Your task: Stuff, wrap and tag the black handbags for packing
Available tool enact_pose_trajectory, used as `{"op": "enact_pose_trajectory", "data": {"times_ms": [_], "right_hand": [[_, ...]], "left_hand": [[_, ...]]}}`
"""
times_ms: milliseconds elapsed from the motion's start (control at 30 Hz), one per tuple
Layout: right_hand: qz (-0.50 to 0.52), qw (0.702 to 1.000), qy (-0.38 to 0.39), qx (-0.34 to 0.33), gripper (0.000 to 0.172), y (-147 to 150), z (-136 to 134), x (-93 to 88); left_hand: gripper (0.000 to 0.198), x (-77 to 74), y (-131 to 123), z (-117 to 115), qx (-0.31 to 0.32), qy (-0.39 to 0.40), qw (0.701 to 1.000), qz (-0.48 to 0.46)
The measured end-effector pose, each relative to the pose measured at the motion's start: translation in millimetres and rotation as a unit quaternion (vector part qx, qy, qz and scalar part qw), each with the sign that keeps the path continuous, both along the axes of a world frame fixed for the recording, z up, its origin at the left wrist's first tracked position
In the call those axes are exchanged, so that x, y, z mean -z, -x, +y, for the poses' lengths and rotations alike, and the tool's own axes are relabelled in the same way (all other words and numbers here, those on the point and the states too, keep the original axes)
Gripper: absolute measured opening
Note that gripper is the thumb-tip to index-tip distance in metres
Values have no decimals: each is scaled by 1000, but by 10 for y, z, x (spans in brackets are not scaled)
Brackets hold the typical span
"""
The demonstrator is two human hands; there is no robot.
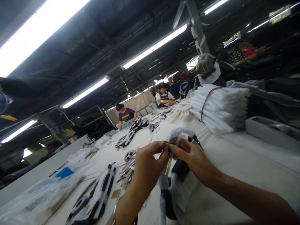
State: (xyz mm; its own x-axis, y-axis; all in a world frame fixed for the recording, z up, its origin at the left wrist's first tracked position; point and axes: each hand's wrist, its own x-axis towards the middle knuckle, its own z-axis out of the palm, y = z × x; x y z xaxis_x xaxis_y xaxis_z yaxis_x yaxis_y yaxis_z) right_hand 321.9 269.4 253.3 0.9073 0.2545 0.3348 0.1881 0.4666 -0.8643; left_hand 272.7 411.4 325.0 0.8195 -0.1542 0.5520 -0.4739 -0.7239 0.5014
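Note:
My left hand (151, 161) and my right hand (191, 156) meet fingertip to fingertip, both pinched closed. What lies between the fingertips is small and mostly covered by them. Just below hangs a narrow yellowish-edged piece (167, 167), too blurred to name. Under the hands stands a black-and-white item (181, 187) that looks like a bag, partly wrapped in whitish translucent material. A pale wrapped loop (178, 132) rises behind the fingers. Small brown and white tag-like pieces (127, 175) lie scattered on the white table (234, 187), left of my left hand.
A strapped bundle of white padded rolls (220, 106) sits at right beside a grey tray-like object (272, 134). Black-and-white wrapped pieces (96, 200) and clear plastic bags (39, 197) lie at left. Two people (126, 114) work across the table; another person (245, 53) is far right.

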Motion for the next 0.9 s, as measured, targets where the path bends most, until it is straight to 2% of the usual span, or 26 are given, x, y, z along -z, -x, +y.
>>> {"op": "enact_pose_trajectory", "data": {"times_ms": [133, 233, 333, 433, 600, 733, 833, 900], "right_hand": [[13, 1000, -9, -2, 46, 7, 10, 15], [25, 998, -52, -37, 46, 13, 19, 18], [26, 995, -87, -51, 44, 15, 35, 4], [26, 994, -96, -43, 40, 14, 49, -24], [29, 995, -89, -24, 41, 2, 55, -22], [12, 993, -103, -64, 45, 2, 41, 30], [-10, 993, -92, -75, 40, 13, 11, 32], [-8, 996, -69, -59, 36, 11, -17, 23]], "left_hand": [[12, 17, -15, -15, -32, -3, 999, -8], [12, 62, -12, -27, -73, -54, 993, -70], [16, 145, 18, -61, -126, -97, 977, -143], [25, 266, 58, -130, -155, -90, 971, -157], [46, 515, 76, -245, -156, -103, 972, -145], [52, 667, 56, -273, -160, -133, 965, -163], [54, 688, 68, -268, -161, -156, 960, -165], [52, 638, 91, -245, -144, -146, 965, -161]]}}
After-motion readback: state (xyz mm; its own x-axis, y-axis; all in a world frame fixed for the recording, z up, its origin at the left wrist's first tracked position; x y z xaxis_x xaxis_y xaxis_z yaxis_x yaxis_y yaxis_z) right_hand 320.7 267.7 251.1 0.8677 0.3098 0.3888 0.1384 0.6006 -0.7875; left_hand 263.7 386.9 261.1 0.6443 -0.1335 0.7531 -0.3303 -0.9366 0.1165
